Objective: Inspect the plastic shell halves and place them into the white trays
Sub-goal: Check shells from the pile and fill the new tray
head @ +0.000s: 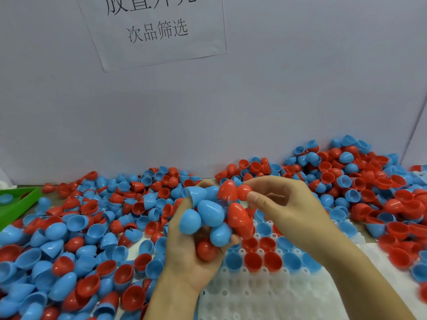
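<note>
The left hand (189,245) was turned palm up with its fingers curled into a cup, forearm running down to the lower edge. The right hand (284,204) reached across from the right, thumb and forefinger pinched together beside the left fingertips.

Taped to the pale grey wall (300,88) at upper left of centre: a sheet of paper (157,35), tilted, printed with dark Chinese characters, top line cut off by the frame edge. At the left edge, mid-height: a green tray (20,202), only its corner in view. Just above it, a scrap of white wadding (8,184) against the wall.
</note>
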